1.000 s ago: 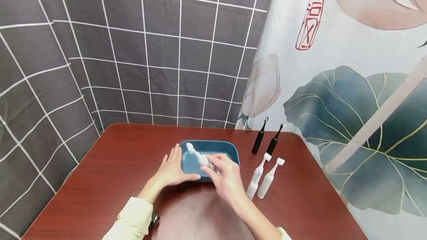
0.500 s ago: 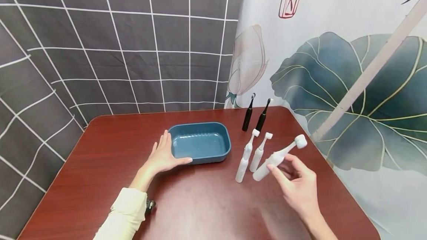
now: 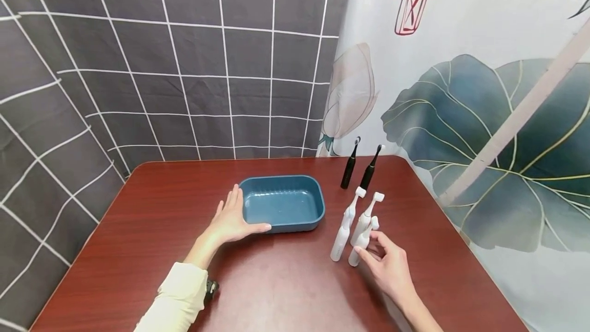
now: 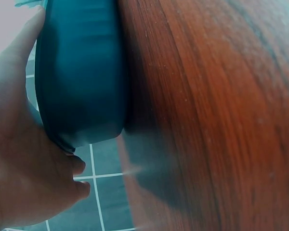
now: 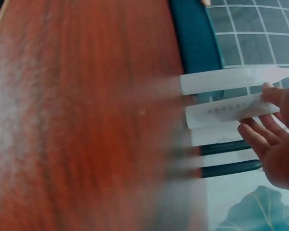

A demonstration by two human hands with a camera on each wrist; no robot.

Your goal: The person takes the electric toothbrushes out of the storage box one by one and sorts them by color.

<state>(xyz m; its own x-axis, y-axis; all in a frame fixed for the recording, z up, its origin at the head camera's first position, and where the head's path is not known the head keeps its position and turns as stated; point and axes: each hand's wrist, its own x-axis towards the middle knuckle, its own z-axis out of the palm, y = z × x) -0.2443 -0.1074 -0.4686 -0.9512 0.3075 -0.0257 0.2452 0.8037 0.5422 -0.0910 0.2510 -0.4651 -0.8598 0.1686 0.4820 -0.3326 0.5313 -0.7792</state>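
A white electric toothbrush [image 3: 361, 243] stands upright near the right of the table, pinched between thumb and fingers of my right hand [image 3: 391, 269]. In the right wrist view the brush handle [image 5: 216, 111] shows a row of small marks, its base low over the tabletop. Two more white electric toothbrushes stand close by, one to the left [image 3: 341, 237] and one just behind [image 3: 366, 215], partly hidden. My left hand [image 3: 230, 224] rests against the left end of a blue rectangular basin [image 3: 295, 227], fingers extended along its side and thumb along the front rim.
Two black electric toothbrushes, one at the left [image 3: 349, 170] and one at the right [image 3: 369, 173], stand upright farther back. Gridded grey cloth [image 3: 203, 91] hangs behind the reddish-brown table [image 3: 166, 204]; a printed white curtain [image 3: 369, 24] hangs at the right.
My right hand has brought the white toothbrush from over the basin rightward, turned it upright and lowered it beside the other white ones. My left hand stays at the basin.
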